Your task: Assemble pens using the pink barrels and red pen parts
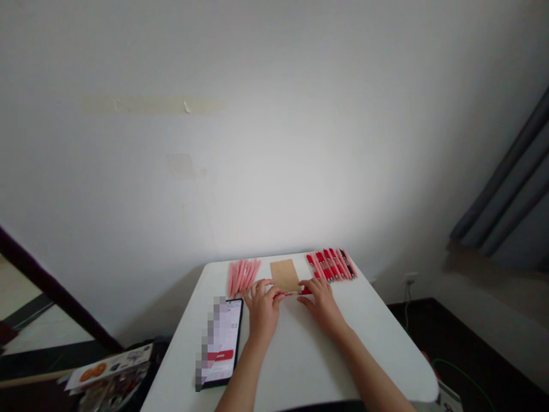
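Between my two hands a red pen (293, 293) lies level just over the near edge of a brown paper square (283, 274). My left hand (262, 309) pinches the pen's left end with thumb and fingers. The right end, which is red, sits in the fingers of my right hand (322, 306). A thin, paler middle stretch of the pen shows between them; whether its parts are joined I cannot tell. Beyond my left hand lies a row of pink pens (243, 276). Past my right hand is a row of red, pink and black pens (330, 265).
A phone (223, 343) with a lit screen lies left of my left forearm on the white table (295, 360). The table's far edge stands against a grey-white wall (274, 143). A box of odds and ends (115, 380) is low at left; a curtain (510, 194) hangs at right.
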The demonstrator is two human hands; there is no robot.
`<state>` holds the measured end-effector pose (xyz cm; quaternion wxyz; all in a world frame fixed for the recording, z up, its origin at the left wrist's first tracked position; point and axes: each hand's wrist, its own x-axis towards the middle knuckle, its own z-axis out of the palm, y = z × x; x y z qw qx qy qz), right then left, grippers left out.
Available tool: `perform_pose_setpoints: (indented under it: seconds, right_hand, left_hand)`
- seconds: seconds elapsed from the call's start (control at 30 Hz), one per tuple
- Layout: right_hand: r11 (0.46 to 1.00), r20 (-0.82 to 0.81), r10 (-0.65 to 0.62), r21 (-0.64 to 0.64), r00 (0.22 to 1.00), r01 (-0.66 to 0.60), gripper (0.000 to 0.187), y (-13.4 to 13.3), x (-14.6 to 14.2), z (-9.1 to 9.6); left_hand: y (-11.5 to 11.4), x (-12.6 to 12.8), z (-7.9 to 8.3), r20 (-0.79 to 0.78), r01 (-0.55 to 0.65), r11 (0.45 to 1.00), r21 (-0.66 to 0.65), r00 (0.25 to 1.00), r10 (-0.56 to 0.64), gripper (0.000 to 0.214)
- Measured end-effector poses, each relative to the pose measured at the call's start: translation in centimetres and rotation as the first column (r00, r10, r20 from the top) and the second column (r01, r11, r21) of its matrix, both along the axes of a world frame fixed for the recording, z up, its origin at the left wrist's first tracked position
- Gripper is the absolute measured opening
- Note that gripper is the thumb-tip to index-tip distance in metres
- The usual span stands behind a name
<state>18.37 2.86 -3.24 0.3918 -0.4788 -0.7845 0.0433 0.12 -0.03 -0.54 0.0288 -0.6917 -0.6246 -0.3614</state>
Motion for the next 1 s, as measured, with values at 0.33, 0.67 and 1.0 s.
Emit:
perform_pose_setpoints:
  seconds: [0.33, 0.67, 1.0]
  right_hand:
    - [1.000, 0.066, -0.013, -0.001, 0.998, 0.013, 0.018, 0.04, 0.09, -0.06]
    - [1.000, 0.015, 0.005, 0.000, 1.000, -0.005, 0.005, -0.04, 0.09, 0.30]
    - [0.997, 0.022, 0.020, -0.073, 1.000, -0.018, 0.014, -0.38, -0.10, 0.50]
  left_hand:
    - [0.14, -0.09, -0.29, 0.001, 0.031, 1.000, 0.002, 1.000, -0.031, 0.011]
    - [0.03, 0.08, -0.06, 0.002, 0.005, 1.000, -0.003, 1.000, -0.005, 0.009]
    - [0.03, 0.03, -0.04, 0.014, 0.031, 1.000, 0.006, 0.999, -0.031, 0.012]
